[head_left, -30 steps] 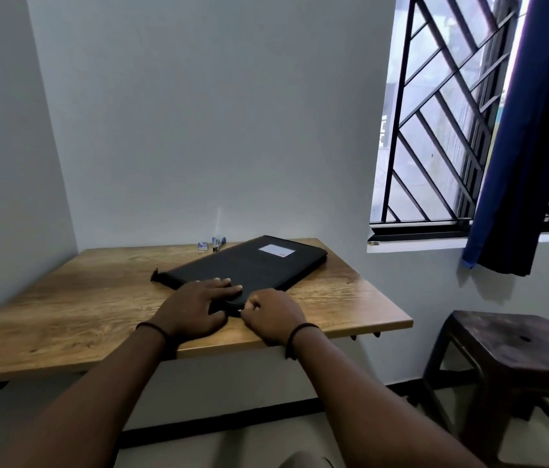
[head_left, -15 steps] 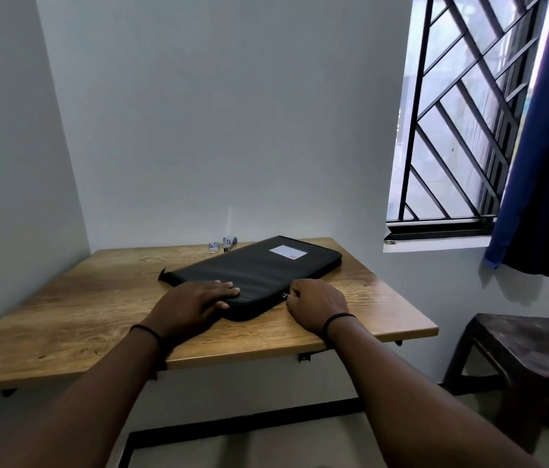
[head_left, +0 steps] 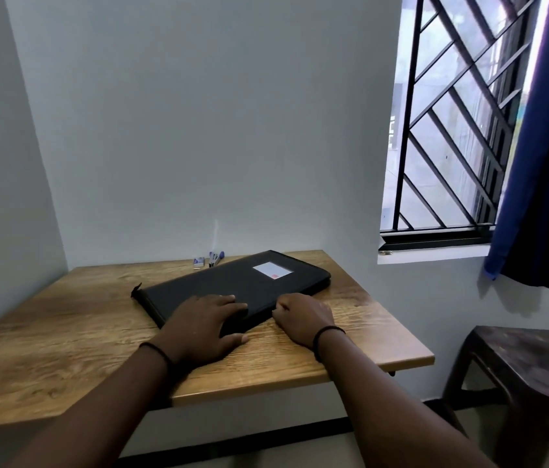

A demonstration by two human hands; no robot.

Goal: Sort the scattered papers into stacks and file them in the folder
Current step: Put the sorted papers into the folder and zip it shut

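The left hand [head_left: 204,324] lies flat with straight fingers on the near corner of the black zipped folder [head_left: 232,288], likely pinning it so it cannot slide. Just right of it, the right hand [head_left: 303,319] is curled at the folder's near edge, apparently pinching the zipper pull, though the pull itself is hidden; this looks like zipping. No loose papers show. The folder lies askew near the middle of the wooden table [head_left: 64,332], with pens [head_left: 215,258] by the grey wall behind. Further right are a barred window [head_left: 452,130], a blue curtain [head_left: 543,163] and a dark stool [head_left: 529,363].
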